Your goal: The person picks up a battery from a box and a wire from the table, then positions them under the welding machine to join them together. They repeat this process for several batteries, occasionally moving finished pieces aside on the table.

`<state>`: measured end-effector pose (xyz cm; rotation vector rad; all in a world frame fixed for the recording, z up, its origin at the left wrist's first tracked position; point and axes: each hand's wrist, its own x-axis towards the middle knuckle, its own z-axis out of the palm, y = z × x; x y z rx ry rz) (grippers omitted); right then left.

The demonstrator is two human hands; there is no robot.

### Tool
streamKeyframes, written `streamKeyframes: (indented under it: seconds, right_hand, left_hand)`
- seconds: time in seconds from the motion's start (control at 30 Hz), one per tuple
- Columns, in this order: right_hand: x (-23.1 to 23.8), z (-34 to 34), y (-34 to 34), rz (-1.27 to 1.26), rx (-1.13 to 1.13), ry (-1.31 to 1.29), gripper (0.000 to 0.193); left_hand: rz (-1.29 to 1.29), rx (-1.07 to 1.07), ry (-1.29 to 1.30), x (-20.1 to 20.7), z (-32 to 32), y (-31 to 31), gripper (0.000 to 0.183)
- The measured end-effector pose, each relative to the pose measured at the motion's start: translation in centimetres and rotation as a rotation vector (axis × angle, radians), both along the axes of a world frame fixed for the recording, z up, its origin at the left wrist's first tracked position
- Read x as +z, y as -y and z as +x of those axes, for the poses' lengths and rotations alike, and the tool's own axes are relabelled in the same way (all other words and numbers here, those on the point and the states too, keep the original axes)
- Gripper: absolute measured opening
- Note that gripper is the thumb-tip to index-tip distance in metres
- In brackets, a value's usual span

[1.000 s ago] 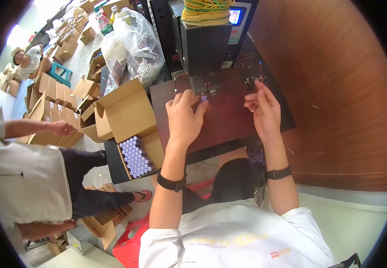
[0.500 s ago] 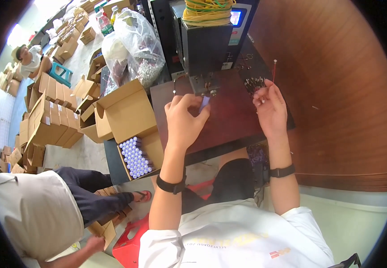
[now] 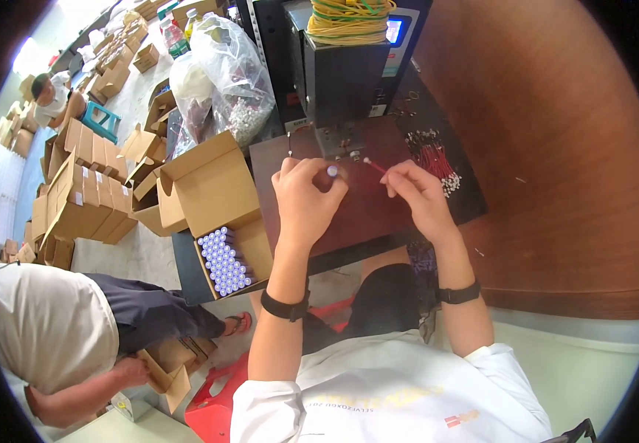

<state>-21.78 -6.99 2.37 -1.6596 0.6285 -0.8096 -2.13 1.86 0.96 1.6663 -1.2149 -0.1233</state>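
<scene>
Pinched between thumb and fingers of my left hand (image 3: pixel 306 201) is a purple cylindrical battery cell (image 3: pixel 332 171), its round pale end turned up. My right hand (image 3: pixel 424 201) grips a short red wire lead (image 3: pixel 376 166) by one end; the lead's pale tip points left toward the cell, a small gap apart. Both hands are over a dark red work mat (image 3: pixel 364 214), just in front of the black bench machine (image 3: pixel 345 81) and its small metal fittings (image 3: pixel 347 143). Right of the mat lies a pile of red wire leads (image 3: pixel 432 159) with white connectors.
An open carton (image 3: pixel 205 184) with rows of purple cells (image 3: pixel 223 262) stands at the left. Behind it are clear plastic bags (image 3: pixel 235 88). Yellow-green wire (image 3: pixel 349 22) is coiled atop the machine. A brown wooden panel (image 3: pixel 555 162) borders the right. Another person (image 3: pixel 54 332) works at lower left.
My right hand has come from the wire pile leftward with a red lead toward the cell. The cell in my left hand has tipped end-up. The person at left has reached to a carton.
</scene>
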Motion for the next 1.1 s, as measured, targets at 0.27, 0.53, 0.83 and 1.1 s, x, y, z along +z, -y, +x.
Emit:
streamKeyframes:
  seconds: [0.27,0.53,0.83,1.1]
  right_hand:
    - [-0.2,1.9,-0.2,-0.129,-0.054,-0.163,0.021]
    - [-0.7,2.9,0.2,-0.179,-0.088,-0.197,0.021]
    - [-0.9,3.0,0.5,-0.146,-0.081,-0.160,0.021]
    - [-1.0,2.8,0.3,-0.181,-0.055,-0.177,0.021]
  left_hand:
    - [-0.004,0.034,0.193,-0.8,-0.1,0.5,0.022]
    - [-0.006,0.031,0.209,-0.9,0.0,0.6,0.023]
    - [0.001,0.024,0.205,-0.8,0.0,0.7,0.023]
    - [0.010,0.025,0.210,-0.7,0.0,0.3,0.022]
